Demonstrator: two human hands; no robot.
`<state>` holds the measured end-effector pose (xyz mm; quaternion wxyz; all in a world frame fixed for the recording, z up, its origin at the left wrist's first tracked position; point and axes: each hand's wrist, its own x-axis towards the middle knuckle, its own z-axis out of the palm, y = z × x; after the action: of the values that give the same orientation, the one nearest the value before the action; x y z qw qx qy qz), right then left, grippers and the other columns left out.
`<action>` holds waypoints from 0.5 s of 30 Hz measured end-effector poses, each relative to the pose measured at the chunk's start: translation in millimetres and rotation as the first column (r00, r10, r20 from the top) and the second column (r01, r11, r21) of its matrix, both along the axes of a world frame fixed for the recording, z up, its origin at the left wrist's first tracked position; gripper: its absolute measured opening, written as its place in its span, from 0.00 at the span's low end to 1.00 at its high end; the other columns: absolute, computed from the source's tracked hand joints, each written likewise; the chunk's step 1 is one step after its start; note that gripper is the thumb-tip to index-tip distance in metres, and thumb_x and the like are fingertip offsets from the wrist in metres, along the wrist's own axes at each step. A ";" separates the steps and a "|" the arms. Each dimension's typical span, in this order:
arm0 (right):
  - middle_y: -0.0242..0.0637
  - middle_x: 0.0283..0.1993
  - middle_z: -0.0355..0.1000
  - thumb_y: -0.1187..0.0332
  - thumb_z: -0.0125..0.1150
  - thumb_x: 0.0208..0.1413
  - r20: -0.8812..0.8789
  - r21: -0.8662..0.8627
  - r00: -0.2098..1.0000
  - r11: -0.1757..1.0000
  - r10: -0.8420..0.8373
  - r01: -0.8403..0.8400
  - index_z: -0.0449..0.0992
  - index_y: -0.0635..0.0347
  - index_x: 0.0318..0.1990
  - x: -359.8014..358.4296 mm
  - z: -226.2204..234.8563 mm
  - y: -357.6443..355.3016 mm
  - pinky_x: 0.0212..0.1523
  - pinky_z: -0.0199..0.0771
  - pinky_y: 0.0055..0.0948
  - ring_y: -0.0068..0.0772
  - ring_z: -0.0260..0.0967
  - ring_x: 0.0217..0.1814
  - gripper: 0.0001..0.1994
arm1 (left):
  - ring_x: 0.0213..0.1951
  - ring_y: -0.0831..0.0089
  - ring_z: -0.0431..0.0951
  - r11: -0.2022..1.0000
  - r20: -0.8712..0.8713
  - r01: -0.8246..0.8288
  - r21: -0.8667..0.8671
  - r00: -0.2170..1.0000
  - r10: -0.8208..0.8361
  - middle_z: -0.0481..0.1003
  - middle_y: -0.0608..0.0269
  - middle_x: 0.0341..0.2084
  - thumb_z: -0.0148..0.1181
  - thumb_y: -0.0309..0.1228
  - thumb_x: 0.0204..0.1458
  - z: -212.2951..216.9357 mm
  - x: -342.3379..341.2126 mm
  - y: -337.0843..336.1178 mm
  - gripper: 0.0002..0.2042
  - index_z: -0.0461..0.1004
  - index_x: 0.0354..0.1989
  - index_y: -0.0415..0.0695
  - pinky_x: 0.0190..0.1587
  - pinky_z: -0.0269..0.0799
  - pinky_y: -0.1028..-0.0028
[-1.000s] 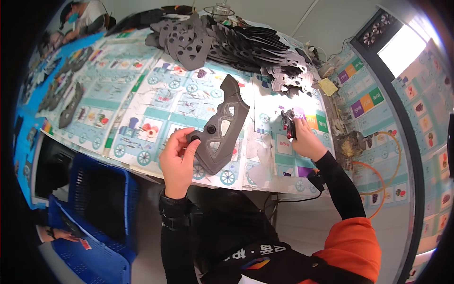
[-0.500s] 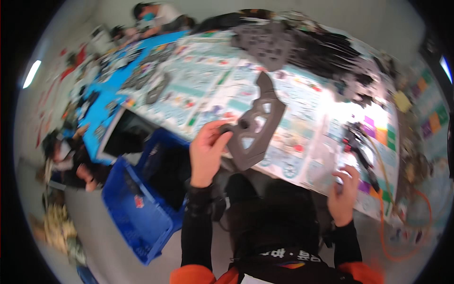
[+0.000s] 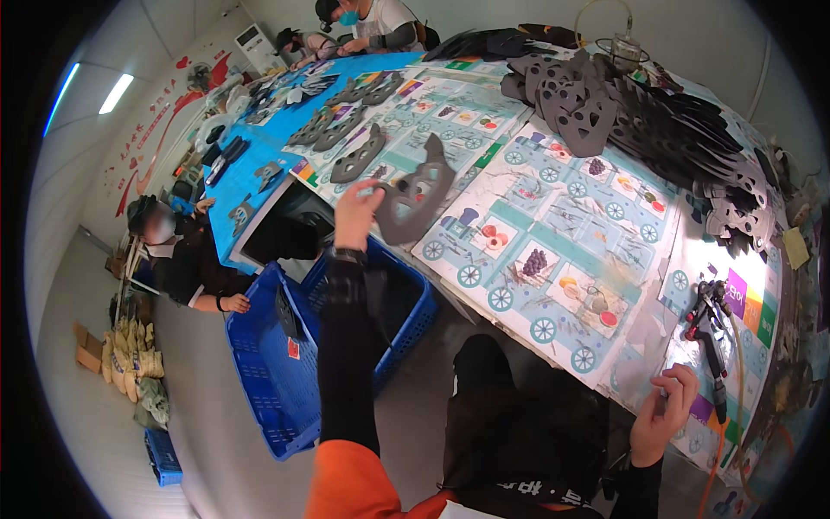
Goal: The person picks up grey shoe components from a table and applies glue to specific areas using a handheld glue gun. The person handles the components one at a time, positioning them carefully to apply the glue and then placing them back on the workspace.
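In my left hand [image 3: 357,214] is the edge of a dark grey, flat, curved piece with cut-out holes [image 3: 432,197], pinched between thumb and fingers. The piece is tilted over the near edge of the table, beside similar grey pieces [image 3: 359,157]. My right hand [image 3: 664,417] is at the table's near right edge, its fingers loosely curled and apart, with nothing visible in them. A black hand tool with red parts [image 3: 711,333] lies close to it, joined to an orange hose [image 3: 714,458].
Printed sheets [image 3: 553,225] cover the table. Dark cut pieces are heaped [image 3: 666,121] along its far right. Two blue crates [image 3: 268,389] stand at the near left. Beyond is a blue-topped table [image 3: 251,195], with a person [image 3: 177,251] at the left and two others at the far end.
My left hand has carried the grey piece left and lower toward the table's row of pieces. The view has turned right, and my right hand appears lower, below the hand tool.
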<state>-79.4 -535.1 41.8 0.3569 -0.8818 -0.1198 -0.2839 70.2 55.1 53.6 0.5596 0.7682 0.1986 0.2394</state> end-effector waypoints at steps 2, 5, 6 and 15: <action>0.46 0.48 0.70 0.87 0.54 0.46 -0.020 0.006 1.000 1.000 0.000 0.000 0.74 0.64 0.38 1.3 0.8 3.9 0.60 0.67 0.49 0.56 0.67 0.59 0.12 | 0.34 0.73 0.83 0.983 -0.044 -0.101 0.153 0.993 0.109 0.86 0.60 0.35 0.74 0.33 0.57 -11.4 29.2 71.8 0.17 0.84 0.53 0.42 0.35 0.76 0.71; 0.46 0.47 0.70 0.87 0.54 0.46 -0.019 -0.011 1.000 1.000 0.022 -0.023 0.73 0.64 0.37 6.2 -0.7 3.2 0.59 0.67 0.50 0.56 0.67 0.59 0.11 | 0.37 0.63 0.86 0.879 -0.085 -0.222 0.422 0.955 0.283 0.87 0.56 0.36 0.77 0.41 0.52 -9.9 61.0 147.7 0.19 0.87 0.47 0.43 0.41 0.80 0.64; 0.46 0.46 0.70 0.87 0.54 0.46 -0.026 -0.022 1.000 1.000 0.012 -0.013 0.73 0.64 0.37 5.4 -2.4 2.2 0.59 0.67 0.49 0.56 0.67 0.58 0.11 | 0.39 0.59 0.87 0.789 -0.108 -0.262 0.555 0.918 0.381 0.87 0.55 0.37 0.79 0.45 0.49 -10.7 71.7 155.9 0.20 0.88 0.44 0.44 0.45 0.81 0.62; 0.47 0.44 0.70 0.86 0.54 0.44 -0.056 -0.079 0.995 0.994 -0.082 0.077 0.73 0.65 0.35 2.8 -0.4 9.6 0.58 0.67 0.50 0.57 0.68 0.57 0.11 | 0.42 0.49 0.86 0.483 -0.242 -0.011 0.876 0.855 0.458 0.87 0.55 0.36 0.76 0.50 0.49 -17.7 109.4 154.9 0.18 0.89 0.37 0.47 0.47 0.81 0.54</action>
<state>-76.6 -525.5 41.4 0.3147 -0.9070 -0.0846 -0.2668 179.5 210.0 35.9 0.0100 0.9377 0.2847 0.1988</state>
